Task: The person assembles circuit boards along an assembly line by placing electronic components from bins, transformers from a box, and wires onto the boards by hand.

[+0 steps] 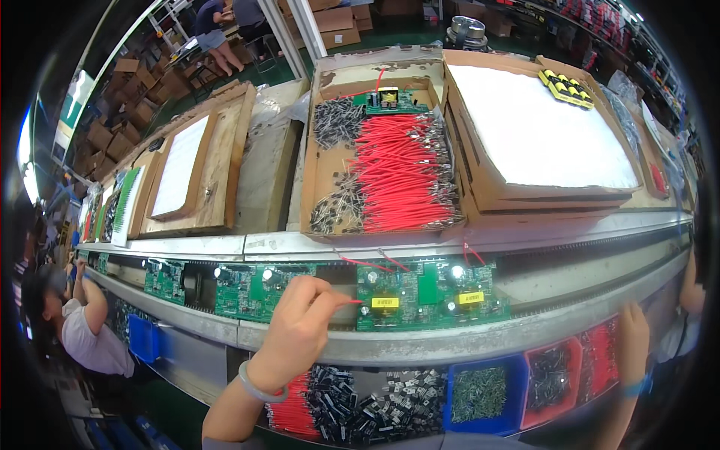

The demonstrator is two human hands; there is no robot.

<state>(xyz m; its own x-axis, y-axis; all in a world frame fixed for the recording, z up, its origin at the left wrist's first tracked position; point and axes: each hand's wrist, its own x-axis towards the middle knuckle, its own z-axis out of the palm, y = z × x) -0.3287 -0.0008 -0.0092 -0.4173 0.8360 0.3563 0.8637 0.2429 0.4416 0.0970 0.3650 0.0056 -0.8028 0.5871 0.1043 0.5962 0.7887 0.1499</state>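
My left hand (pixel 301 319), with a pale bangle at the wrist, is closed in a pinch on a short red wire (pixel 349 301). The wire's end reaches the left edge of a green circuit board (pixel 427 289) on the conveyor rail. That board carries yellow blocks, round capacitors and red wires standing up at its far edge. Off to the right, my right hand (pixel 632 330), above a blue wristband, is beside the bin of red wires (pixel 600 360); its fingers are blurred. More green boards (pixel 259 289) lie along the rail to the left.
Along the near side sit a blue bin (pixel 484 397) of small parts, a red bin (pixel 553 379) and loose black components (pixel 360 405). Beyond the rail stand a cardboard tray of red wires (pixel 401 172) and a box topped with white foam (pixel 540 127). A co-worker (pixel 94 330) works at far left.
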